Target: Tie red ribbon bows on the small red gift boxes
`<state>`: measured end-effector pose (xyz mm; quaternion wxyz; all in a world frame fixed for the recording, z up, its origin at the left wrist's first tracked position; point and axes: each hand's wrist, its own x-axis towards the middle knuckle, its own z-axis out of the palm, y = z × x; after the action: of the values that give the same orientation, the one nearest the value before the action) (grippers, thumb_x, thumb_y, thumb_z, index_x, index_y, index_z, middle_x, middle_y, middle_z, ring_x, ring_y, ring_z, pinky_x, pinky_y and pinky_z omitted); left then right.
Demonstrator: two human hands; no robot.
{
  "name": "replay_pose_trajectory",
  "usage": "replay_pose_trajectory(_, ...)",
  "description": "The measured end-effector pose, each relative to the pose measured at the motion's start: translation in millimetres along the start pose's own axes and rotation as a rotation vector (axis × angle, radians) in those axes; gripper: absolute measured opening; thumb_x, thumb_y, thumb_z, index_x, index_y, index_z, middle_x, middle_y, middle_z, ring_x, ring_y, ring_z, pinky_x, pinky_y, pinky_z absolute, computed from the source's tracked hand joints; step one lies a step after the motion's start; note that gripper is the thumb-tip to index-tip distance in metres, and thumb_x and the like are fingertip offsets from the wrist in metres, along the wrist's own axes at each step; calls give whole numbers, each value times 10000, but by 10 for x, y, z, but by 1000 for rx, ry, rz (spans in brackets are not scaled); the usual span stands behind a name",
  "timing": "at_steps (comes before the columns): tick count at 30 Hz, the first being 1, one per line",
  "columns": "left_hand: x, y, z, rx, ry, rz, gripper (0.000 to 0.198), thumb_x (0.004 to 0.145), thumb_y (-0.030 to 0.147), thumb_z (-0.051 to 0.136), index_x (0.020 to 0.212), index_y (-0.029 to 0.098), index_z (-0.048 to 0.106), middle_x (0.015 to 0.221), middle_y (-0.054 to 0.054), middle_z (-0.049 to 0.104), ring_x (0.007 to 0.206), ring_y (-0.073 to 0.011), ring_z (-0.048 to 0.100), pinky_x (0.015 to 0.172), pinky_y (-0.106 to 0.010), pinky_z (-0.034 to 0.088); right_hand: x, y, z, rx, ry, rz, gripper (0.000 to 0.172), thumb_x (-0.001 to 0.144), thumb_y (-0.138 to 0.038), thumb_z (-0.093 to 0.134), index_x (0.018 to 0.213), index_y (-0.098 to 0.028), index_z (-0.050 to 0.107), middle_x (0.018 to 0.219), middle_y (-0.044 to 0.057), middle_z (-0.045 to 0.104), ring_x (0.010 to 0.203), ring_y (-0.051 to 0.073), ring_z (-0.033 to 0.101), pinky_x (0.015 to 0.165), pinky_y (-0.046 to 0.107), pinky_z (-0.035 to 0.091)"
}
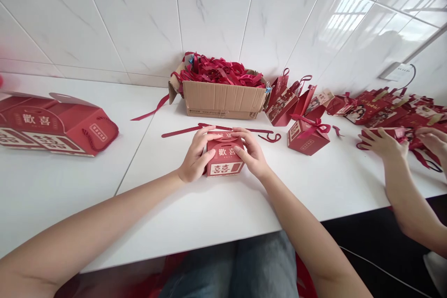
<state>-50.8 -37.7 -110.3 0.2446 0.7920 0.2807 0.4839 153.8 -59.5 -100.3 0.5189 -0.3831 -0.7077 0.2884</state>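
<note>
A white table [223, 214] is filling the middle of the frame, and across it the person's two forearms are stretching: the left forearm [115, 209] is running up from the lower left corner, the right forearm [300, 214] from the lower right, the two converging at the centre. Larger red cartons [59, 123] are standing at the left edge, and a cardboard box [220, 100] heaped with ribbons is sitting at upper centre. At the right edge a co-worker's hand [386, 146] is handling another red package.

The left hand [197, 156] and the right hand [252, 151] are facing each other at centre, palms turned inward, wrists low. Their fingers are curving over the top while the thumbs are resting on the near face. Both are holding the same small red box [223, 163], one on each side, their grip only as wide as the box; how hard they are squeezing I can't tell. The box is standing upright on the table at the centre of the frame.

To my eye, they are closing or squaring up its top panels. The next move seems to be calling for even, gentle pressure from both sides, so the panels aren't springing apart or creasing.

Just behind the box, a narrow ribbon strip [181, 131] is lying loose.
</note>
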Motion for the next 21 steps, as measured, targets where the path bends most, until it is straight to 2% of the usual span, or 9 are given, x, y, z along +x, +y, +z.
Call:
replay_pose_trajectory(3, -24, 5, 40, -20, 73, -144, 344, 946, 384, 369, 1156, 238, 600, 1470, -74, 351, 1398, -266, 314, 1180, -480, 269, 2, 5, 70, -39, 103, -21, 246, 854, -352, 580, 1076, -246, 597, 1284, 112, 513, 1250, 262, 489, 1045, 459, 409)
replay_pose_trajectory(5, -27, -28, 60, -87, 68, -213, 391, 957, 433, 340, 1173, 236, 601, 1476, -76, 337, 1422, -258, 274, 1196, -471, 238, -1, -3, 140, -63, 177, -6, 228, 838, -330, 592, 1046, -236, 600, 1267, 115, 514, 1223, 260, 501, 1047, 462, 402)
replay_pose_trajectory(8, -7, -94, 54, -182, 1, -208, 452, 940, 513, 358, 1258, 243, 532, 1441, -97, 385, 1416, -268, 285, 1183, -491, 256, 1, -21, 231, -99, 249, 29, 217, 827, -319, 597, 1026, -231, 599, 1268, 118, 510, 1218, 257, 502, 1054, 462, 392)
replay_pose_trajectory(12, 38, -139, 10, -148, 29, -180, 404, 918, 496, 437, 1224, 244, 517, 1383, -101, 439, 1356, -281, 367, 1148, -508, 308, 139, -22, 195, -158, 196, 22, 188, 820, -365, 610, 954, -235, 635, 1216, 107, 560, 1195, 255, 527, 1055, 457, 382)
replay_pose_trajectory(14, 51, -138, -8, -106, 44, -166, 404, 913, 493, 444, 1208, 230, 524, 1367, -107, 443, 1359, -287, 355, 1153, -515, 293, 332, -23, 106, -202, 191, 18, 190, 847, -398, 576, 848, -229, 664, 1190, 102, 590, 1198, 262, 527, 1058, 467, 367)
replay_pose_trajectory(17, 55, -126, -18, -81, 30, -164, 401, 909, 475, 455, 1216, 227, 519, 1354, -115, 447, 1381, -288, 320, 1154, -516, 291, 773, -51, -19, -372, 294, 22, 259, 875, -411, 525, 786, -229, 686, 1238, 96, 590, 1251, 291, 466, 1082, 541, 297)
replay_pose_trajectory(19, 51, -124, -22, -94, 29, -164, 389, 908, 463, 462, 1220, 236, 516, 1341, -114, 458, 1364, -283, 345, 1140, -515, 315, 1102, -82, -42, -497, 299, 55, 246, 875, -406, 525, 846, -238, 702, 1315, 88, 553, 1318, 313, 383, 1092, 598, 232)
replay_pose_trajectory(21, 46, -131, -27, -114, 33, -161, 389, 902, 460, 473, 1222, 243, 517, 1328, -111, 470, 1337, -280, 382, 1127, -516, 335, 1392, -105, -10, -584, 230, 83, 255, 882, -404, 516, 945, -243, 703, 1376, 90, 512, 1372, 325, 306, 1088, 645, 172)
